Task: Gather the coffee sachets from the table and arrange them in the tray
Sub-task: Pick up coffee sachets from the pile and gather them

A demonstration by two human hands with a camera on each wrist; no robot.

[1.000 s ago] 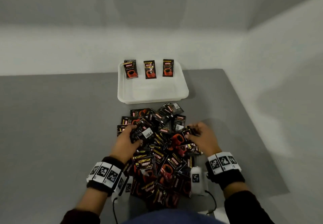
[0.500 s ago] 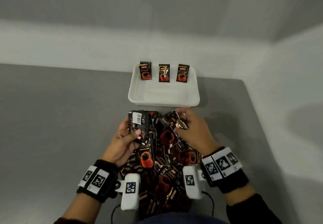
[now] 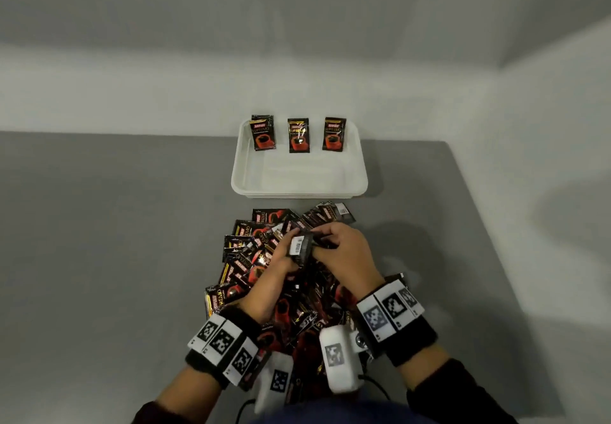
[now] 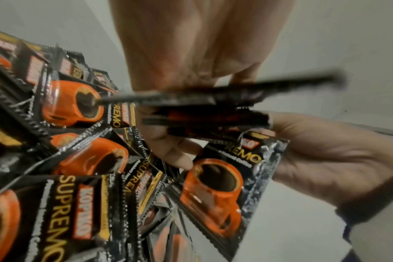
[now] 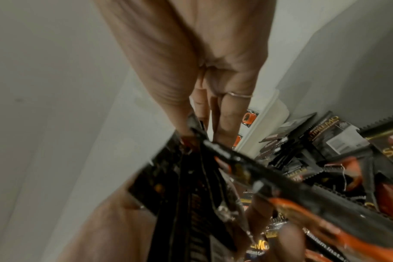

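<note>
Both the left hand (image 3: 281, 260) and right hand (image 3: 344, 251) pinch a few sachets (image 3: 301, 247) (light, slippery foil), best gripped by their crimped edges.

A grey table (image 3: 99, 241) fills the near scene, its right edge running diagonally from far to near; pale grey walls (image 3: 198, 43) rise beyond it and meet in a corner at far right; soft shadows fall rightward.
</note>
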